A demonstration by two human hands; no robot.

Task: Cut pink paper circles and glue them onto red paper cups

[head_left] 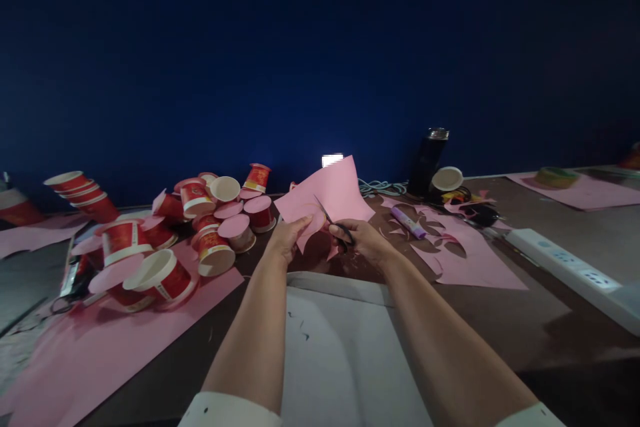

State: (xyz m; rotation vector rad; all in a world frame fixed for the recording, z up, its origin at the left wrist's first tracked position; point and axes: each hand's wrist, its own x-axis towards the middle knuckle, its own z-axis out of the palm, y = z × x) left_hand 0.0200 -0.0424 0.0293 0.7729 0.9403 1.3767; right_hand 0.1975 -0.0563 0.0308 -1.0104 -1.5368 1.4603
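A sheet of pink paper (pixel 335 185) is held up in front of me, partly cut along a curved line. My left hand (pixel 289 239) is closed on its lower left part, with the thumb on top. Dark-handled scissors (pixel 344 232) are in my right hand (pixel 364 240), its fingers wrapped round the handles. Their blades lie against the paper, just right of my left thumb. A cut flap of the paper curls down between my hands.
Several red paper cups (pixel 170 277), some with pink discs on them, crowd the left over a large pink sheet (pixel 125 353). To the right are a purple glue stick (pixel 407 222), cut pink scraps (pixel 475 260), a black bottle (pixel 427 160) and a white power strip (pixel 570 267). A blue partition (pixel 300 67) stands behind.
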